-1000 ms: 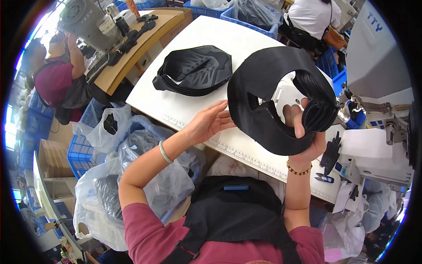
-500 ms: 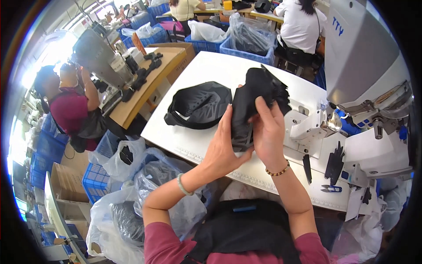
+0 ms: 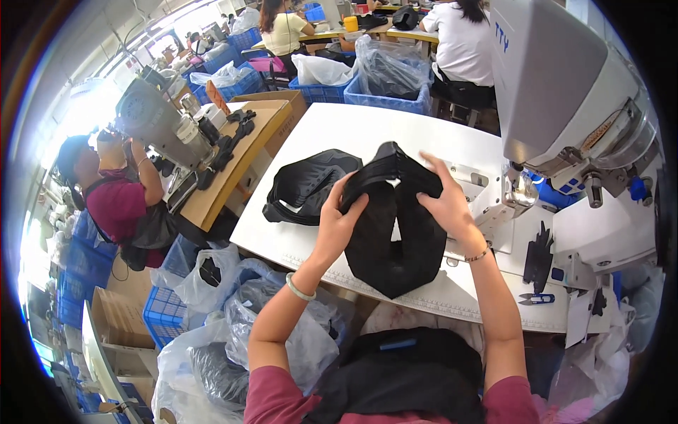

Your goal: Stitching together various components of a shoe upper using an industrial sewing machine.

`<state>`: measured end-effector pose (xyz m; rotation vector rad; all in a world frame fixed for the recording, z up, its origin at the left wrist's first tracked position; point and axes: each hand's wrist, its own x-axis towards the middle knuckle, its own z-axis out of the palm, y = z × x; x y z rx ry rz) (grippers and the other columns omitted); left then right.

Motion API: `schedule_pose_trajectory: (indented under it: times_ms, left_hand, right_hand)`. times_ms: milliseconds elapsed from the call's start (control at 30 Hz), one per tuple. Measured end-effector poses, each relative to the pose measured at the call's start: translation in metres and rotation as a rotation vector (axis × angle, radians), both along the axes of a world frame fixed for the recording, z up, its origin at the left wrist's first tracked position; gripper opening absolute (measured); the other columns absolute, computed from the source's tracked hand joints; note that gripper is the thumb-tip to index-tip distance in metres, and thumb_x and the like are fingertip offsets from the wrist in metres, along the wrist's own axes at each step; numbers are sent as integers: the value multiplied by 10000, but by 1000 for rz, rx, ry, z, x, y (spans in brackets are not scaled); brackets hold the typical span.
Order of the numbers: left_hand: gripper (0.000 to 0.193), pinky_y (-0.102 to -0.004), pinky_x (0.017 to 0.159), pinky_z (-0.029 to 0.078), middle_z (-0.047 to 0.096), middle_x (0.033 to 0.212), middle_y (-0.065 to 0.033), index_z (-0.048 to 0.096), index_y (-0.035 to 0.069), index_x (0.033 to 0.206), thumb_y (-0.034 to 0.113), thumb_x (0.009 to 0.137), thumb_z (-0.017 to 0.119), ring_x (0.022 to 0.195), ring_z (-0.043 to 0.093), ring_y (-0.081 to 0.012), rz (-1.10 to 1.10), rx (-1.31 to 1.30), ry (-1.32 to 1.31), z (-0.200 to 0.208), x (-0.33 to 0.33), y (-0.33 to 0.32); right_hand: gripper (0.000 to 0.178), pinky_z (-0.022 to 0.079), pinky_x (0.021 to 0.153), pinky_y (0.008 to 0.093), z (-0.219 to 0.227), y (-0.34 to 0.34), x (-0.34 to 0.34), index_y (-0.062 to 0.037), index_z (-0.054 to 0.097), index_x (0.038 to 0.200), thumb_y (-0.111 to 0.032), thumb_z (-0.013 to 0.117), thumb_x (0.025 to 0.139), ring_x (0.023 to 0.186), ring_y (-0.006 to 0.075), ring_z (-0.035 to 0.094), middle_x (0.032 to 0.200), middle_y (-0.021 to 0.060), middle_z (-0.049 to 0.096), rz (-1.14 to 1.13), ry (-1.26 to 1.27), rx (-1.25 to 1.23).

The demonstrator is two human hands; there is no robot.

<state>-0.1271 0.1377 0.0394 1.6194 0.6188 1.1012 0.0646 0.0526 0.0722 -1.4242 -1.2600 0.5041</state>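
Black fabric shoe uppers (image 3: pixel 369 256), apparently several layers together, hang spread between my hands above the white table. A long slit runs down their middle, and the white tabletop shows through it. My left hand (image 3: pixel 337 218) grips the upper left edge, thumb in front and fingers behind. On the right edge, my right hand (image 3: pixel 449 203) presses with its thumb, its index finger raised. Just left of them, more black shoe uppers (image 3: pixel 309 185) lie in a curved pile on the table. A sewing machine (image 3: pixel 558 78) stands to the right of my right hand.
Black strips (image 3: pixel 539 258) and blue-handled thread snips (image 3: pixel 537 299) lie on the white table (image 3: pixel 332 120) at the right. Plastic bags (image 3: pixel 282 332) and a blue basket (image 3: pixel 161 311) stand lower left. A co-worker (image 3: pixel 120 194) sits at another machine on the left.
The uppers, bunched and folded between my hands before, are now opened out with the slit facing me. My hands have moved apart to opposite edges.
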Motion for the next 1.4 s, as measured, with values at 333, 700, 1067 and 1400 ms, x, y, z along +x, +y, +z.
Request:
schedule_pose_trajectory:
  times_ms: [333, 700, 1067, 1400]
  left_hand:
    - [541, -390, 885, 438, 563, 1108, -164, 549, 1, 1071, -74, 535, 547, 1082, 519, -338, -114, 923, 439, 36, -26, -21]
    - [142, -368, 630, 393, 479, 715, -171, 498, -64, 690, -8, 571, 552, 727, 505, -325, -1007, -11, 254, 53, -66, -72]
    - [326, -245, 802, 467, 661, 923, -167, 612, -106, 943, -66, 624, 560, 869, 630, -207, -989, -992, -62, 34, -47, -99]
    - [400, -322, 1040, 304, 517, 1211, -151, 464, -53, 1206, 184, 891, 398, 1186, 462, -223, -712, -942, -1154, 28, -26, -14]
  right_hand:
    - [231, 464, 525, 350, 39, -65, -44, -98, 596, 823, -29, 605, 602, 630, 255, 578, 751, 53, 533, 82, -760, 224]
    - [433, 440, 944, 340, 17, -115, -37, -28, 605, 1093, -2, 724, 678, 1076, 231, 553, 1127, 110, 588, 763, 303, -347]
    - [694, 483, 863, 320, -87, -80, -4, 82, 574, 1096, -29, 850, 469, 953, 192, 613, 1049, 136, 638, 1113, 1291, -433]
    - [925, 336, 1045, 413, -66, -67, -1, 47, 349, 1333, -722, 348, 819, 1223, 286, 443, 1314, 184, 456, 599, 1370, -184]
